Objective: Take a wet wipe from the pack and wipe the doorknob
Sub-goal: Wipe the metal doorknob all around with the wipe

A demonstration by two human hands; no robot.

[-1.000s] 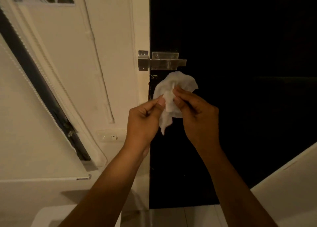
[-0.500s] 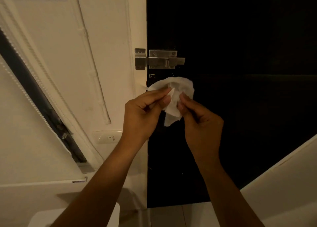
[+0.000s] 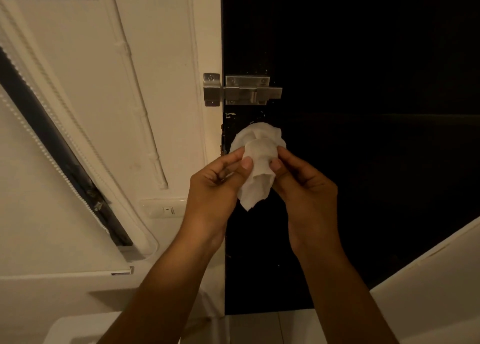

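Observation:
A crumpled white wet wipe [image 3: 258,159] hangs in front of the dark door [image 3: 363,162], a little below the metal slide bolt [image 3: 242,90]. My left hand [image 3: 215,187] pinches its left edge between thumb and fingers. My right hand [image 3: 304,185] pinches its right edge the same way. The wipe's upper part bulges toward the door and its lower tip dangles between my hands. The doorknob is hidden behind the wipe and hands. No wipe pack is in view.
A white door frame [image 3: 207,45] runs down the door's left side. A wall switch [image 3: 167,210] sits to the left of my left wrist. A window blind [image 3: 46,187] slants across the left wall. A white surface [image 3: 428,286] juts in at lower right.
Both hands have kept hold of the wipe and worked it between the fingers. The wipe has been spread a little wider, and my thumbs now sit farther apart on it.

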